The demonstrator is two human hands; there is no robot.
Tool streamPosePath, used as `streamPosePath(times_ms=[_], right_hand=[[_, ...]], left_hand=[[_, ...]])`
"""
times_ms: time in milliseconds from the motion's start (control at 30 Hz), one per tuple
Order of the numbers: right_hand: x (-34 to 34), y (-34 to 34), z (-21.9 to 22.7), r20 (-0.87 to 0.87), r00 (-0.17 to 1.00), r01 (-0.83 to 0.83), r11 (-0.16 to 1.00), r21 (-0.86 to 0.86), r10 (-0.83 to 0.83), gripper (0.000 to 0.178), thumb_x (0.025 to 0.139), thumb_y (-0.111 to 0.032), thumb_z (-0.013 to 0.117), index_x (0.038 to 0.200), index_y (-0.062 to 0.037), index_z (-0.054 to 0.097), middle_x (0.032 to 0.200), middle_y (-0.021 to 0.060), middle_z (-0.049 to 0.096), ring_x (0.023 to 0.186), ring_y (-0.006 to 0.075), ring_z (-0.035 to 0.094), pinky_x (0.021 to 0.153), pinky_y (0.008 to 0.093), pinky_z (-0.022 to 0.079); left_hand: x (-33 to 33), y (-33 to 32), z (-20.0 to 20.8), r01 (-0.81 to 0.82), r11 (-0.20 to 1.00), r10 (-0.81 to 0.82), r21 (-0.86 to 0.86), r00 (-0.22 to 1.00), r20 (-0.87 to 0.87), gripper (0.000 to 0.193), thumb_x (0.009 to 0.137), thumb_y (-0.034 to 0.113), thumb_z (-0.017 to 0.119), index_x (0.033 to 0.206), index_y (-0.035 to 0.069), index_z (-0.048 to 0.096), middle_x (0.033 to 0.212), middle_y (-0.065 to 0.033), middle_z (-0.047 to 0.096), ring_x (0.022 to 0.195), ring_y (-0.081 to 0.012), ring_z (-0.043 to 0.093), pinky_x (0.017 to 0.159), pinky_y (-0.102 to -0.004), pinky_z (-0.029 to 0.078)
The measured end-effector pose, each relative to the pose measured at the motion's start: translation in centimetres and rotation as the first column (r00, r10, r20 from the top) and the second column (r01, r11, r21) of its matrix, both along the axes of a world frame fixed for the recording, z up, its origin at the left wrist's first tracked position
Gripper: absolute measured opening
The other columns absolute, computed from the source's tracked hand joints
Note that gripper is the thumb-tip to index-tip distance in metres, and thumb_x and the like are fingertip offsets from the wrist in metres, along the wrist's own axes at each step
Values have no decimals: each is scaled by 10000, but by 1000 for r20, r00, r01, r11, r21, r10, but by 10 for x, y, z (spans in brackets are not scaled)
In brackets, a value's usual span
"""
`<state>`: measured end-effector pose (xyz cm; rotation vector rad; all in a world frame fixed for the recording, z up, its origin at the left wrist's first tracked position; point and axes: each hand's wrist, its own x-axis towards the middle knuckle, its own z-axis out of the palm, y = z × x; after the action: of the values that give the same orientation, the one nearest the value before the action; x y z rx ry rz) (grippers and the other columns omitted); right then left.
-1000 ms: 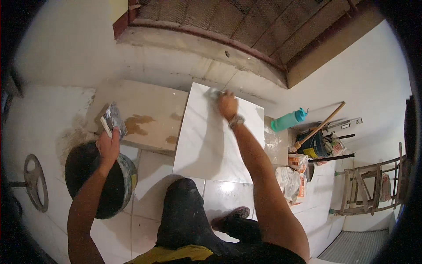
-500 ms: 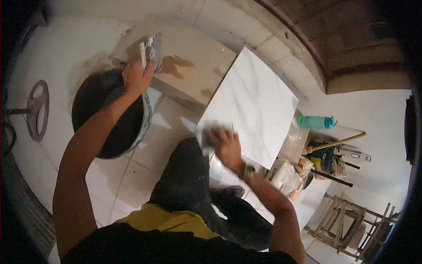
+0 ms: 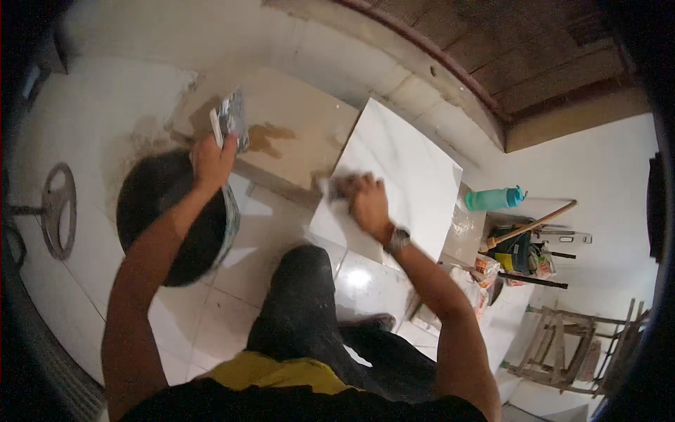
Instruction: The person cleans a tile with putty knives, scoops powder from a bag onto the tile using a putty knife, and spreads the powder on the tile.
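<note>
Nearest us, the black bucket (image 3: 148,198) sat at nine o'clock, partly behind our left forearm (image 3: 163,238). Close to the clock's centre, we had our right hand (image 3: 367,202) curled on a grey object (image 3: 339,188) too blurred to identify, by the left edge of the white tile (image 3: 418,172), which lay toward two o'clock. At ten, our left hand (image 3: 212,162) gripped a trowel (image 3: 233,118) with closed fingers. Beyond, we saw the tan ledge (image 3: 306,137) at eleven and a turquoise bottle (image 3: 491,200) at three.

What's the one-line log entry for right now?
left hand: holding flat trowel | right hand: holding blurred item, at white tile | dark bucket: on left side
</note>
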<state>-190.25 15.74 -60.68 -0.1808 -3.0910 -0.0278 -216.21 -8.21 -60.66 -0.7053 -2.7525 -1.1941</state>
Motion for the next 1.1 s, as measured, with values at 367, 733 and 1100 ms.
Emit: streamPosePath(times_ms=[367, 733, 1100], right_hand=[[-54, 61, -30, 31, 915, 400, 914, 75, -403, 281, 831, -178, 532, 1023, 7, 624, 1074, 190, 581, 973, 337, 546, 853, 496, 424], [187, -96, 71, -21, 679, 701, 656, -281, -734, 493, 752, 39, 536, 1226, -89, 496, 1044, 214, 536, 937, 398, 545, 729, 474, 512], [57, -73, -26, -86, 624, 780, 613, 129, -776, 237, 836, -216, 541, 896, -36, 683, 872, 141, 620, 898, 279, 544, 744, 437, 395]], left_hand=[[4, 21, 2, 45, 999, -46, 15, 995, 83, 432, 868, 381, 587, 810, -45, 631, 748, -252, 631, 759, -437, 627, 691, -475, 464], [-30, 3, -23, 13, 1000, -12, -13, 1000, 13, 531, 846, 466, 586, 838, -62, 647, 800, -263, 648, 798, -433, 636, 720, -482, 459], [-7, 25, -24, 174, 985, -175, -17, 980, -99, 448, 877, 376, 557, 893, -65, 634, 841, -258, 657, 837, -421, 632, 756, -495, 455]])
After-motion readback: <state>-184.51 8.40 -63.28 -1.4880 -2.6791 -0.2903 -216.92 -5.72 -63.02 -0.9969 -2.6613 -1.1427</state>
